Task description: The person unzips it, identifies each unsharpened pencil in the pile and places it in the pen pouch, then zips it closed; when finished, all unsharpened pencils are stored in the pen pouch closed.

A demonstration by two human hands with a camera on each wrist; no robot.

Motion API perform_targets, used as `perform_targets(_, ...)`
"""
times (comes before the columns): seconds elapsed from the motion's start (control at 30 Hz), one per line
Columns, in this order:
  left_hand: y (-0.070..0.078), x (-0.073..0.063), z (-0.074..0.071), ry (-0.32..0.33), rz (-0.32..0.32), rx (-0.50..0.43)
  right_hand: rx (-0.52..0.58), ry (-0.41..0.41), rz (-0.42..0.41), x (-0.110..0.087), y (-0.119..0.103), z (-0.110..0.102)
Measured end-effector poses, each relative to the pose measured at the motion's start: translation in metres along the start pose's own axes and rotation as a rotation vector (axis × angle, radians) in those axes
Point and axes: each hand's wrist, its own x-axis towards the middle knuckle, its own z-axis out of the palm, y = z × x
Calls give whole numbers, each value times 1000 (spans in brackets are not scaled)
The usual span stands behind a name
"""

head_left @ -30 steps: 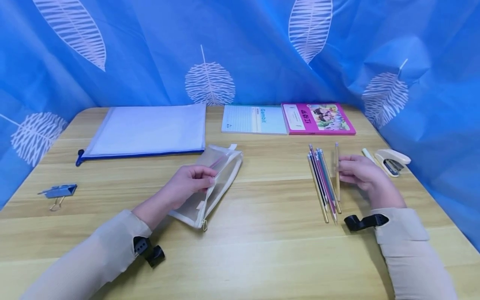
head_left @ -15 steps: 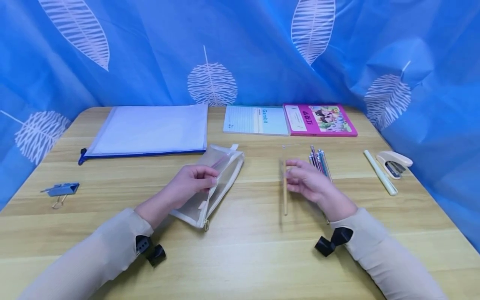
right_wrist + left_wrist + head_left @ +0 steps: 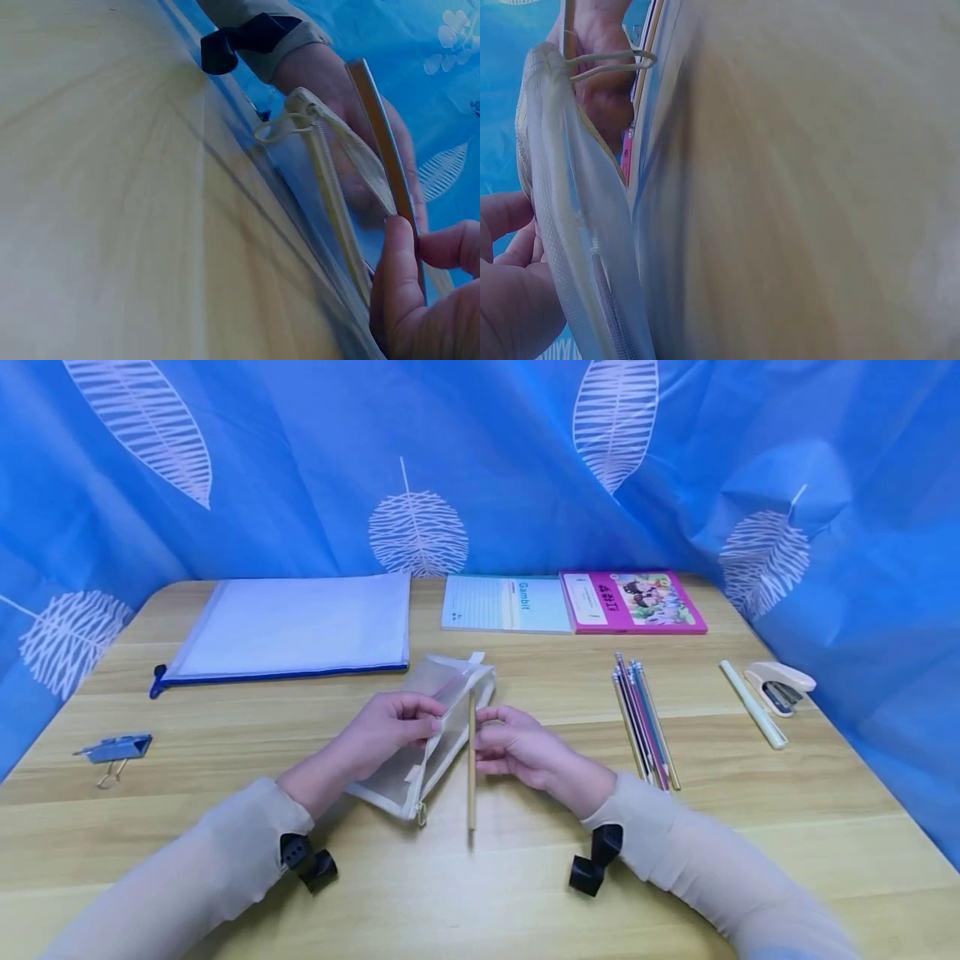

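Note:
A translucent mesh zip pouch (image 3: 384, 787) with pale edging lies mid-table, its zip side parted. My left hand (image 3: 386, 732) pinches one edge of the opening between thumb and fingers. Something pinkish (image 3: 450, 683) shows through the mesh near the pouch's far end. A gold-coloured pencil (image 3: 472, 777) stands just right of the opening, pinched in my right hand (image 3: 528, 753). In the right wrist view, thumb and fingers grip the pencil (image 3: 386, 142) beside the pouch's zip (image 3: 330, 172). The left wrist view has the pouch (image 3: 562, 180) hiding part of the right hand.
Several pencils (image 3: 643, 718) lie bunched to the right. Beyond them are a pale green pen (image 3: 753, 705) and a white stapler (image 3: 780, 687). A white zip folder (image 3: 292, 622), a light blue notebook (image 3: 506, 603) and a pink book (image 3: 633, 602) line the back; a blue binder clip (image 3: 118, 748) lies left.
My right hand has carried the pencil leftward from beside the bunch to the pouch's opening. The left hand keeps its hold on the pouch, nearly unmoved.

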Motion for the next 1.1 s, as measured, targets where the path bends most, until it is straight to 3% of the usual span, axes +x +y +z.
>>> perform_targets(0.2, 0, 0, 6, -31, -16, 1, 56, 93, -69, 12, 7, 16)
perform_targets(0.53, 0, 1, 6, 3, -18, -30, 110, 196, -105, 24, 5, 29)
perform_targets(0.9, 0, 2, 6, 12, 2, -62, 141, 220, -102, 28, 0, 30)
perform_targets(1.1, 2, 2, 9, -6, 37, -77, 130, 172, -113, 29, 2, 31)
